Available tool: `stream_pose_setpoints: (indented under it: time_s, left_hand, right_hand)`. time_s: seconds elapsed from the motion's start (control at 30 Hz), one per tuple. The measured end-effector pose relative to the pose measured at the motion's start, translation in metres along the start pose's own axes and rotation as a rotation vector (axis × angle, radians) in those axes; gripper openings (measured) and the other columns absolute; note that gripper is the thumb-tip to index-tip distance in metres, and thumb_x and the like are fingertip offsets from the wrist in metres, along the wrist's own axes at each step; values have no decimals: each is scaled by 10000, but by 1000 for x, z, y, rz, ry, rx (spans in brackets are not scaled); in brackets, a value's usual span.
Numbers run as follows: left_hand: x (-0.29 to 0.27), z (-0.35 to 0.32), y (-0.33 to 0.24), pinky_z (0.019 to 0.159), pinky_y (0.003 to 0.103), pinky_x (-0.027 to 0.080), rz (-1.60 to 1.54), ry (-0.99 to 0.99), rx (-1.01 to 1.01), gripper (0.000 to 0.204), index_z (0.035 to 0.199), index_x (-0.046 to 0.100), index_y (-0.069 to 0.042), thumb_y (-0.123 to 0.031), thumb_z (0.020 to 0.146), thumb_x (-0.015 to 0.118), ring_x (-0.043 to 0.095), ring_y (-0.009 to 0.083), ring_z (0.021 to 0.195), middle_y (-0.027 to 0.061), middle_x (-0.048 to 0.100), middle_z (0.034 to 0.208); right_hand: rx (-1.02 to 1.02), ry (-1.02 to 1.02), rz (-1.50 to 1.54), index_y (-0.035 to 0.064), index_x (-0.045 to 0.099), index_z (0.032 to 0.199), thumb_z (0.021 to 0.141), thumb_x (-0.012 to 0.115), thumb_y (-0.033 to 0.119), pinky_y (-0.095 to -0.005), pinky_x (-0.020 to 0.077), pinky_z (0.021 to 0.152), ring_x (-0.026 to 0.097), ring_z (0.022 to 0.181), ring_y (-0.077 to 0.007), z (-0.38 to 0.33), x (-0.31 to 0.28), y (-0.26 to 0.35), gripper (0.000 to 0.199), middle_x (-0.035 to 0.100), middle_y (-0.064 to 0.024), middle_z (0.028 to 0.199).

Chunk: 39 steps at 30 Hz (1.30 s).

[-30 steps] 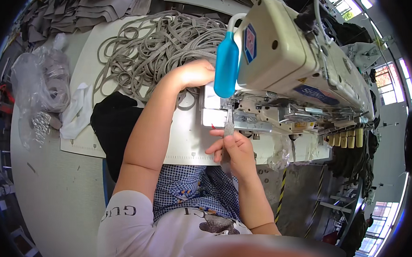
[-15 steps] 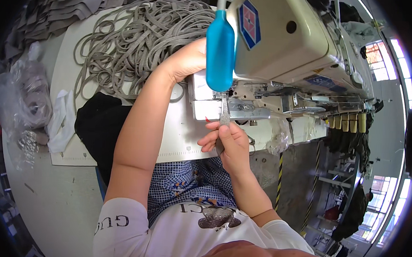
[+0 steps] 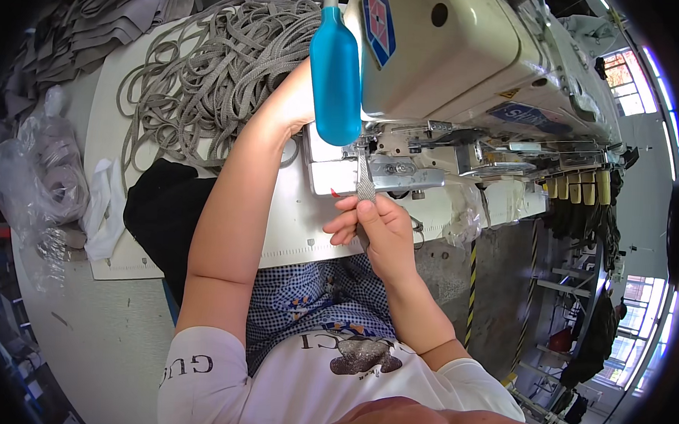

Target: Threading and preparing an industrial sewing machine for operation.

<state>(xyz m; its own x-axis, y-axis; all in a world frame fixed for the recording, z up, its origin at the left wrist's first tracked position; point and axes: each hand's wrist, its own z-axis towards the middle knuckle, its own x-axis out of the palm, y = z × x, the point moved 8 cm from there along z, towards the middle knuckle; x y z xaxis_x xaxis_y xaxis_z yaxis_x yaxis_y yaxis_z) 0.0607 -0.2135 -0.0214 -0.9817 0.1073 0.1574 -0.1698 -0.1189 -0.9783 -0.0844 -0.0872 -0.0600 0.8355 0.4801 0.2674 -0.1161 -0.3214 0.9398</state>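
My right hand [image 3: 377,225] pinches a narrow grey woven strap [image 3: 365,181] that runs up under the presser foot of a cream industrial sewing machine [image 3: 452,58]. My left hand [image 3: 297,104] reaches behind the machine's head, next to a blue bottle [image 3: 336,72] hanging on it. The left hand's fingers are hidden by the bottle and machine, so what they hold cannot be seen. A big loose heap of the same grey strap [image 3: 209,70] lies on the white table [image 3: 126,248] just left of my left forearm.
Black fabric [image 3: 161,212] lies at the table's near edge by my left elbow. Clear plastic bags [image 3: 38,176] and a white cloth [image 3: 105,209] sit at the far left. Grey fabric pieces [image 3: 83,19] are piled at the top left. Spools [image 3: 579,184] line the machine's right side.
The view has shifted closer to the machine. My right hand keeps its pinch on the strap below the foot, and my left hand stays behind the machine head.
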Motion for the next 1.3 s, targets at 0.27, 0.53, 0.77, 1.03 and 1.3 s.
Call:
stream_pose_setpoints:
  time_s: [0.27, 0.53, 0.77, 1.03, 1.3]
  left_hand:
    - [-4, -6, -4, 677, 253, 476, 41, 16, -57, 132, 935, 600, -64, -115, 813, 589, 570, 91, 758, 8, 605, 848]
    - [0, -30, -29, 671, 252, 470, -114, 66, -122, 79, 834, 642, -62, -92, 765, 617, 570, 86, 727, 0, 620, 807]
    - [1, -31, -30, 674, 250, 468, -84, 99, -159, 104, 850, 642, -55, -86, 752, 626, 570, 86, 727, 3, 620, 812]
    - [0, -33, -30, 692, 257, 475, -127, 15, -181, 138, 872, 637, -51, -93, 741, 640, 581, 94, 747, 16, 625, 830]
    - [-2, -30, -26, 693, 259, 478, -122, 18, -169, 150, 874, 642, -55, -94, 729, 650, 584, 97, 752, 22, 628, 831]
  right_hand:
    - [-8, 1, -9, -49, 547, 1002, 953, 411, 250, -261, 492, 605, 622, 634, -177, 1, 5, 4, 333, 653, -173, 790]
    - [-32, -17, -40, -60, 543, 998, 954, 407, 257, -257, 486, 598, 616, 624, -175, 1, 4, 3, 348, 653, -174, 788]
    - [-42, -29, -45, -59, 541, 1002, 955, 404, 261, -258, 484, 592, 612, 617, -172, 0, 5, 6, 351, 652, -175, 778]
    - [-29, -2, -29, -22, 555, 1021, 956, 404, 288, -231, 470, 611, 618, 654, -144, -1, 4, 2, 351, 662, -137, 805]
    - [-34, 6, -31, -22, 551, 1032, 956, 405, 292, -230, 469, 615, 618, 658, -140, -1, 5, 2, 355, 663, -132, 820]
